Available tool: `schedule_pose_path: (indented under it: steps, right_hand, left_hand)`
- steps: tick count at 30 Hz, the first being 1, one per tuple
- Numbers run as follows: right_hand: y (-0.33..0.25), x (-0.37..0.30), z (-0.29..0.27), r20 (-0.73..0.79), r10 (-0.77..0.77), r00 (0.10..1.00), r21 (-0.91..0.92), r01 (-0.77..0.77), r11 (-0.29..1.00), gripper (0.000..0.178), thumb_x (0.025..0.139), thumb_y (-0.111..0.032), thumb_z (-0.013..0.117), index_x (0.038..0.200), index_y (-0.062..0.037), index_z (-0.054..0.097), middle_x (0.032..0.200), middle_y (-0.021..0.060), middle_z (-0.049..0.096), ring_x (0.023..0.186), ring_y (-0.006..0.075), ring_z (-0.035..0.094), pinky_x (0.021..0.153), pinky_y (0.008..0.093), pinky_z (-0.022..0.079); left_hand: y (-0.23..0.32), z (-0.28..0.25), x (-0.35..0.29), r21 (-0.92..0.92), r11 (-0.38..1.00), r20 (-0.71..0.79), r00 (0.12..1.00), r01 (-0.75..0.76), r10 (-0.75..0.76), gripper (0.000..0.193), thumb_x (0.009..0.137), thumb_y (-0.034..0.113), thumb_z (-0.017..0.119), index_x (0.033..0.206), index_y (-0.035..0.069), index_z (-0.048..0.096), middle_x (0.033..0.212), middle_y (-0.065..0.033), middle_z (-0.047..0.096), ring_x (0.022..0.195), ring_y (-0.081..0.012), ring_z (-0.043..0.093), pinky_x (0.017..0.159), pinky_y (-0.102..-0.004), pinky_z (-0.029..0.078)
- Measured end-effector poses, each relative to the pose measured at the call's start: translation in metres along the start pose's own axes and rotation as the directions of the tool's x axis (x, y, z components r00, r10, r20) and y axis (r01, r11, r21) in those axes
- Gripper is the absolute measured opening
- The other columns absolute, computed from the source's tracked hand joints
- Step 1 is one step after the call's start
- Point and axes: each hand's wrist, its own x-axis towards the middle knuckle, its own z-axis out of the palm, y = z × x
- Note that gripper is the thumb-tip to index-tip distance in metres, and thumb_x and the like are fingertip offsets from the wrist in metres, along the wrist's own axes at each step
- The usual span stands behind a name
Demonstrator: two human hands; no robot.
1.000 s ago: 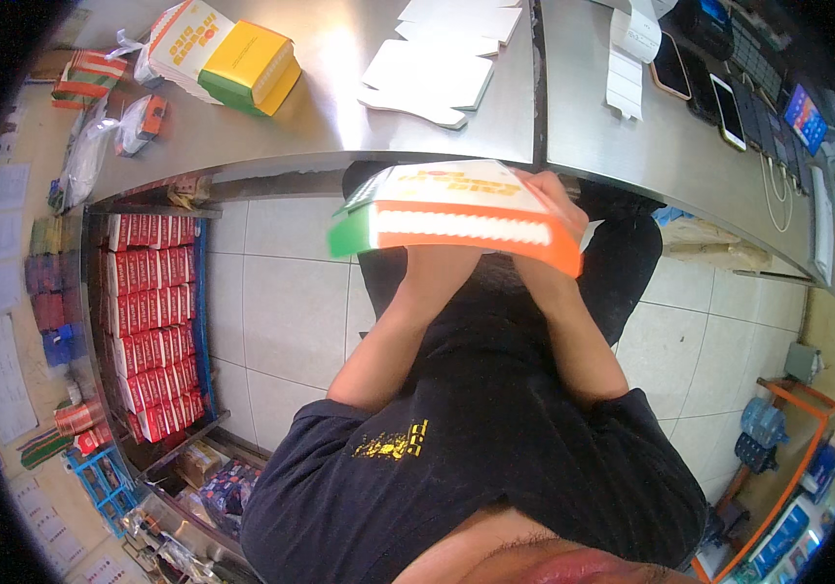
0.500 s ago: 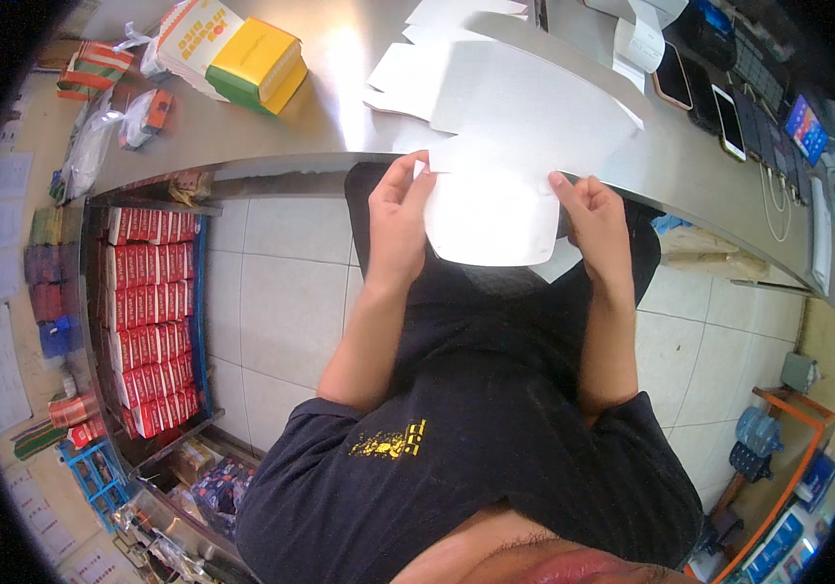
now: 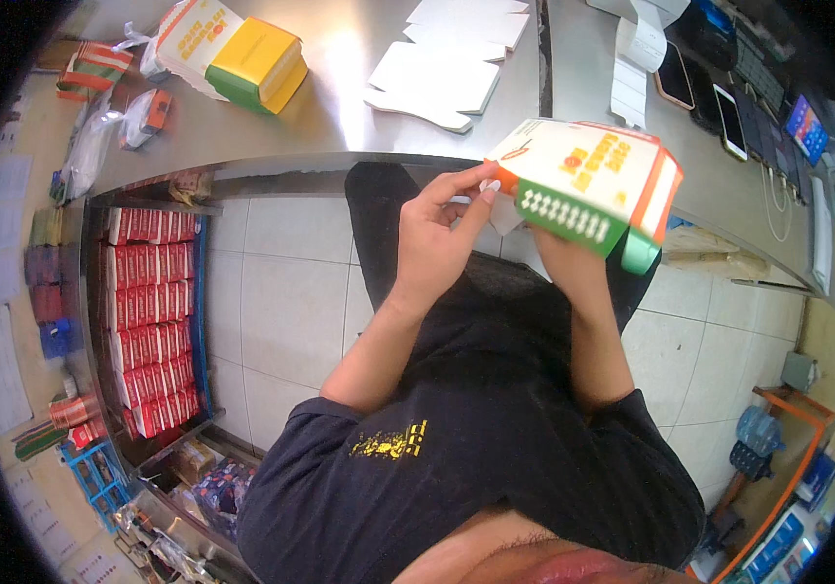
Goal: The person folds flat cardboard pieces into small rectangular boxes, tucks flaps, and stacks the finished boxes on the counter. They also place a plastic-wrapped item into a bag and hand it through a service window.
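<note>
Held above my lap at the counter's front edge is a printed cardboard food carton (image 3: 597,170), white, orange and green, partly folded with its printed side up. My left hand (image 3: 442,234) pinches an orange flap at the carton's left end between thumb and fingers. From underneath, my right hand (image 3: 573,263) grips the carton; its fingers are hidden behind the green side panel. Beyond the hands, flat white carton blanks (image 3: 442,78) lie stacked on the steel counter (image 3: 339,117).
On the counter's far left stand a yellow and green folded carton (image 3: 259,63) and a white one (image 3: 191,39). To the right lie phones (image 3: 729,122), cables and a paper roll (image 3: 643,44). Red and white boxes (image 3: 152,321) fill a shelf at left.
The blank has turned from its white inner side to its printed side and is now bent into shape. It has left the counter stack, moving right. Both hands shifted inward.
</note>
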Motion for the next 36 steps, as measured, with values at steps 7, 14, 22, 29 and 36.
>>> schedule_pose_path:
  steps: [7, 14, 22, 29, 36]
  right_hand:
    - [-0.007, 0.012, 0.0, 0.235, 0.274, 0.932, 0.492, -0.358, 0.794, 0.026, 0.098, -0.016, 0.073, 0.118, 0.0009, 0.07, 0.106, 0.0102, 0.073, 0.096, 0.0156, 0.068, 0.086, 0.0329, 0.054]
    - [0.082, -0.011, 0.018, 0.309, 0.128, 0.943, 0.352, -0.238, 0.905, 0.035, 0.102, -0.029, 0.068, 0.129, -0.0066, 0.065, 0.125, 0.009, 0.067, 0.112, 0.0219, 0.064, 0.096, 0.0384, 0.051]
    - [0.006, 0.009, 0.015, 0.355, 0.257, 0.899, 0.731, -0.438, 0.523, 0.029, 0.099, -0.016, 0.071, 0.12, 0.0038, 0.066, 0.1, 0.0111, 0.073, 0.087, 0.0186, 0.07, 0.079, 0.0331, 0.057]
    - [-0.031, 0.005, 0.012, 0.047, 0.213, 0.976, 0.606, -0.197, 0.771, 0.017, 0.097, -0.004, 0.072, 0.111, 0.0067, 0.071, 0.1, 0.0097, 0.076, 0.092, 0.015, 0.073, 0.08, 0.0301, 0.061]
    - [-0.003, -0.008, 0.006, 0.187, 0.167, 0.968, 0.43, -0.234, 0.872, 0.033, 0.098, -0.009, 0.072, 0.128, 0.0024, 0.064, 0.118, 0.0116, 0.072, 0.106, 0.0209, 0.071, 0.089, 0.0349, 0.058]
  left_hand:
    - [0.012, 0.008, 0.001, -0.089, 0.995, -0.041, 0.998, 0.053, -0.056, 0.025, 0.097, 0.001, 0.073, 0.12, -0.004, 0.067, 0.102, -0.0054, 0.072, 0.087, -0.0072, 0.067, 0.074, -0.0207, 0.053]
    - [0.014, 0.007, 0.004, -0.059, 0.997, -0.044, 0.998, 0.043, -0.046, 0.022, 0.097, 0.002, 0.072, 0.117, -0.004, 0.067, 0.101, -0.0081, 0.073, 0.089, -0.0098, 0.069, 0.078, -0.0242, 0.058]
    - [0.003, 0.0, 0.007, 0.017, 0.999, -0.048, 0.998, 0.038, -0.037, 0.023, 0.096, 0.006, 0.074, 0.117, -0.003, 0.071, 0.098, -0.0079, 0.075, 0.083, -0.0091, 0.07, 0.071, -0.0227, 0.057]
    - [0.011, -0.001, 0.005, -0.122, 0.989, 0.009, 0.997, 0.083, -0.083, 0.035, 0.09, 0.001, 0.079, 0.124, -0.005, 0.071, 0.1, -0.0086, 0.074, 0.085, -0.0098, 0.07, 0.074, -0.023, 0.059]
    - [-0.001, 0.004, 0.0, 0.044, 0.999, -0.049, 0.999, 0.018, -0.016, 0.03, 0.086, 0.0, 0.081, 0.115, -0.002, 0.072, 0.089, -0.0006, 0.068, 0.083, -0.0052, 0.064, 0.069, -0.0221, 0.056]
